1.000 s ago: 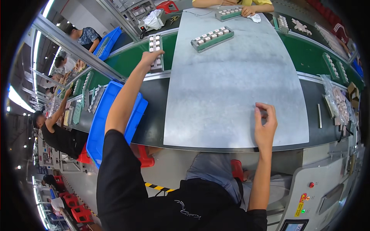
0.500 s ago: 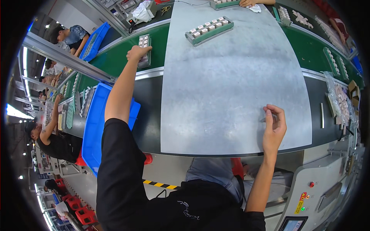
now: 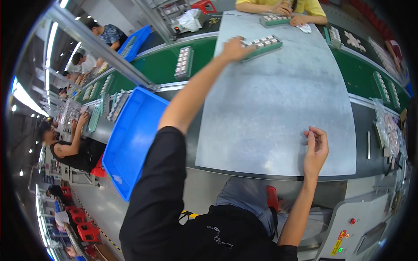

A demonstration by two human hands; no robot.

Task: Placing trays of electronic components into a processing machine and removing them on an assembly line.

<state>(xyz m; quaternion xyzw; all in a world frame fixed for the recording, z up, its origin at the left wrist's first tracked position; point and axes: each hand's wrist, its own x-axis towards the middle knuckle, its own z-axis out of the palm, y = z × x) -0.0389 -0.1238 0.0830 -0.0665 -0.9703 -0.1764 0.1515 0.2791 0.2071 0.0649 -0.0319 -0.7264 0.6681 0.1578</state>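
Note:
My left hand (image 3: 235, 48) reaches across to the far part of the pale grey sheet (image 3: 274, 108). Its fingers close round the left end of a green-edged tray (image 3: 265, 45) filled with rows of small pale pieces; the hand covers that end. A similar tray (image 3: 183, 63) lies on the green conveyor belt to the left, apart from my hand. Over the sheet's near right part, my right hand (image 3: 316, 152) is curled, thumb and fingertips drawn together. Whatever its fingers might hold is too small to make out.
An empty blue bin (image 3: 135, 139) is left of the sheet. Opposite, a person in yellow (image 3: 305, 11) handles another tray (image 3: 274, 20). Bagged pink pieces (image 3: 389, 135) lie at the right edge, above a control panel (image 3: 352, 226). A metal post (image 3: 109, 52) stands left.
My left hand has left the tray on the belt and moved right to the tray on the sheet. The right hand stays over the sheet, fingers drawn closer. The view has shifted.

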